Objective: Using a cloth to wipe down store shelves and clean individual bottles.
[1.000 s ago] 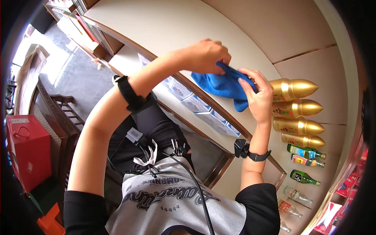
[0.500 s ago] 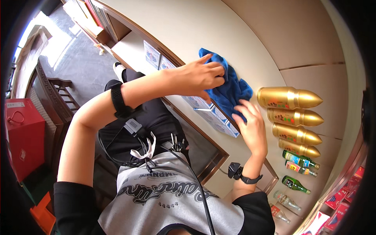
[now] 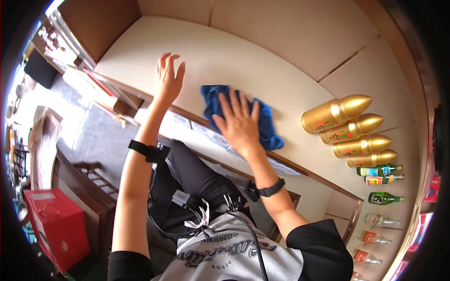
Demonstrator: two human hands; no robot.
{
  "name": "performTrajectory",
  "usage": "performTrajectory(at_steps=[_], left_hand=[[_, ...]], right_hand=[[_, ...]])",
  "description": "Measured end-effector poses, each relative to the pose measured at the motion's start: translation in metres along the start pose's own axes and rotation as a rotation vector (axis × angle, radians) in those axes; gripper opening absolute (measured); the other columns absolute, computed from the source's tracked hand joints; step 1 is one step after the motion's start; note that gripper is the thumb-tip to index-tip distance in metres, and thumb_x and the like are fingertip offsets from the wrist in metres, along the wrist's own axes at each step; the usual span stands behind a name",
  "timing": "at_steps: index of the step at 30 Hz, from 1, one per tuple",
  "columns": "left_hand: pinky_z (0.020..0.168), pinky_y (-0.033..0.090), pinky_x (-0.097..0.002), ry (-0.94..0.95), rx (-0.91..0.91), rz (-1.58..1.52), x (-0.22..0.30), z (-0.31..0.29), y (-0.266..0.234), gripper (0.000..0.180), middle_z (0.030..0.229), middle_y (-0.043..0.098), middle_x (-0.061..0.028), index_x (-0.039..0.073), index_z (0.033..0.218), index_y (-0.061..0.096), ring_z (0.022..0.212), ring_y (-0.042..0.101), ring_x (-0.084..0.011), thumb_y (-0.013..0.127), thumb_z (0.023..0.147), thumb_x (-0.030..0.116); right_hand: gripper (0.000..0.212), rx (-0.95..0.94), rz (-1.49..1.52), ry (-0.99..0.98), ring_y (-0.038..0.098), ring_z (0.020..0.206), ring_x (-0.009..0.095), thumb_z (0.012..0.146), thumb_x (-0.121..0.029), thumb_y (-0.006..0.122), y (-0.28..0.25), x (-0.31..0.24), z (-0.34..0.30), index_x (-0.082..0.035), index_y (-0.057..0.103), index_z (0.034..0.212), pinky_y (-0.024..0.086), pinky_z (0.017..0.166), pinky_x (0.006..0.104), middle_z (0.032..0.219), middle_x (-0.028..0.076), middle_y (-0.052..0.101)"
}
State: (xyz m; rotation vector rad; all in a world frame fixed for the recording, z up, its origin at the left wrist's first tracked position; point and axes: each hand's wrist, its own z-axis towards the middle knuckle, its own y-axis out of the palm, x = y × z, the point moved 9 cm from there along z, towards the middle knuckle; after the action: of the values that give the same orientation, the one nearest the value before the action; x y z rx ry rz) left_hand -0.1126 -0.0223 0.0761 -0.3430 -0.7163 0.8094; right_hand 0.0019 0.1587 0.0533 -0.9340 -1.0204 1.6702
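A blue cloth point(image 3: 266, 119), somewhat rumpled, lies on the cream shelf top point(image 3: 187, 44) beside its front edge. My right hand point(image 3: 241, 126) presses flat on the cloth with its fingers spread. To the left, my left hand point(image 3: 169, 80) hovers over the shelf by the edge, empty, its fingers loosely bent and apart; it does not touch the cloth. Right of the cloth stands a row of several gold bullet-shaped bottles point(image 3: 335, 114), the biggest one nearest to the cloth.
Several green and clear glass bottles point(image 3: 386, 198) continue the row toward the near right. Panelled walls point(image 3: 281, 33) close off the back. Below the shelf are packaged items in a lower compartment point(image 3: 211, 133). A red box point(image 3: 54, 225) and a dark wooden chair point(image 3: 91, 210) stand at lower left.
My left hand has let go of the cloth and moved left. My right hand has come onto the cloth, which lies flatter and farther left from the gold bottles. The view has shifted.
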Motion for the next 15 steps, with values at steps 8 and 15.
performTrajectory(at_steps=[8, 15], left_hand=[[0.104, 0.028, -0.0479, 0.066, -0.068, 0.284, 0.007, 0.001, 0.016, 0.038, 0.132, 0.036, -0.0240, 0.000, 0.123, 0.043, 0.127, 0.030, -0.0408, 0.050, 0.089, 0.018], [0.106, 0.024, -0.0476, 0.068, -0.107, 0.333, -0.025, 0.000, 0.025, 0.043, 0.135, 0.037, -0.0236, 0.001, 0.125, 0.043, 0.131, 0.027, -0.0386, 0.045, 0.092, 0.029]], right_hand=[[0.050, 0.057, 0.155, -0.077, 0.033, 0.129, 0.030, 0.089, -0.034, 0.046, 0.026, -0.047, 0.050, -0.007, 0.042, 0.131, 0.018, 0.107, 0.0501, 0.137, 0.016, 0.039], [0.046, 0.043, 0.214, -0.171, 0.037, 0.127, 0.027, 0.086, -0.026, 0.050, -0.006, -0.017, 0.000, -0.008, 0.043, 0.127, 0.022, 0.106, 0.0468, 0.135, 0.013, 0.042]])
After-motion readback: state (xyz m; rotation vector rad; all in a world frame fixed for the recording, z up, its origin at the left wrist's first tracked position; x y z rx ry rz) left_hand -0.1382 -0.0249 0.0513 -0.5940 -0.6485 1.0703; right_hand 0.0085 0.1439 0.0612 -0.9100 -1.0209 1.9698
